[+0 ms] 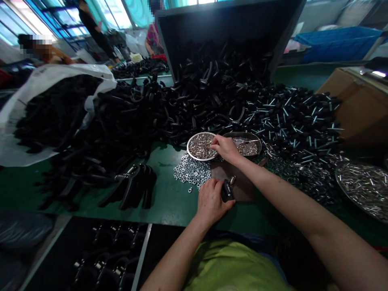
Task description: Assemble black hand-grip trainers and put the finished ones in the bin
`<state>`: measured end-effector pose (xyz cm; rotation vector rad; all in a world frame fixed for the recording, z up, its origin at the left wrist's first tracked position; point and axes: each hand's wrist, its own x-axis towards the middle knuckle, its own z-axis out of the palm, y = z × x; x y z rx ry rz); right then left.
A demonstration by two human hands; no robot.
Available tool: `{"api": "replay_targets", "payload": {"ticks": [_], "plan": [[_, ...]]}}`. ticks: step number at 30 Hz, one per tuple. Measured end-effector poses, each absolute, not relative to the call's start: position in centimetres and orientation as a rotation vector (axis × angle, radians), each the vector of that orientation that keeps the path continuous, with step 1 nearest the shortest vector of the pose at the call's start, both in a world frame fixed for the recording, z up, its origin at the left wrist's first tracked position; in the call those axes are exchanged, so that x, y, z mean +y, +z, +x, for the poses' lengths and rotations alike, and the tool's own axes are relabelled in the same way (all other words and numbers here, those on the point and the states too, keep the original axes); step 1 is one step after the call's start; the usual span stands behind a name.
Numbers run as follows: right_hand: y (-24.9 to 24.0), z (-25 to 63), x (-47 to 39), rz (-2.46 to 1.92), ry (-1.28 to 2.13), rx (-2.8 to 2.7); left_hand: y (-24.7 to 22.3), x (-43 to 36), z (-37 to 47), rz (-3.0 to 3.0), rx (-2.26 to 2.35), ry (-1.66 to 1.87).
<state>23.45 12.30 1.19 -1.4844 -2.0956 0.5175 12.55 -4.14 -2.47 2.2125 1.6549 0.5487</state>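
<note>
My left hand (211, 200) is closed around a small black plastic part (227, 190) over a brown plate (246, 190) on the green table. A metal spring (232, 180) shows beside that part. Stretched forward, my right hand (224, 148) pinches at the right rim of a round white-edged dish (200, 146) full of small metal pins. What its fingertips hold, if anything, is too small to make out. Behind that hand stands an oval metal tray (253, 147) with more small metal pieces. Loose nuts (189, 171) lie left of the plate.
Black curved parts (209, 105) are heaped across the table and in a tipped bin (224, 24). Black knobs with bolts (291, 113) lie right, near a cardboard box (357, 105) and a pan of pins (363, 186). A crate of assembled parts (148, 238) sits front left. People are behind.
</note>
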Motion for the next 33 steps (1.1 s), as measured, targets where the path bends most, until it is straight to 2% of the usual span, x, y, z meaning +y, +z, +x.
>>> {"api": "replay_targets", "payload": {"ticks": [6,12,16,24,27,30,33], "plan": [[2.1,27.3,6.7,-1.321,0.898,-2.151,-2.4,-4.0,12.6,2.219,1.660,0.532],[0.4,29.0,3.0,-1.324,0.962,-2.276,-2.2,-3.9,12.6,2.243,1.671,0.509],[0.0,28.6,2.7,-1.330,0.815,-2.363,-2.3,-3.9,12.6,2.244,1.661,0.512],[0.3,27.1,0.2,-1.185,0.260,-2.759,-2.7,-3.8,12.6,2.256,1.647,0.525],[0.0,27.6,0.2,-1.173,0.225,-2.764,-2.6,-3.9,12.6,2.246,1.656,0.529],[0.1,29.6,2.9,-1.363,0.292,-2.602,-2.4,-4.0,12.6,2.252,1.633,0.553],[0.5,31.9,7.7,-1.758,0.190,-2.400,-2.2,-4.1,12.6,2.282,1.617,0.534]]}}
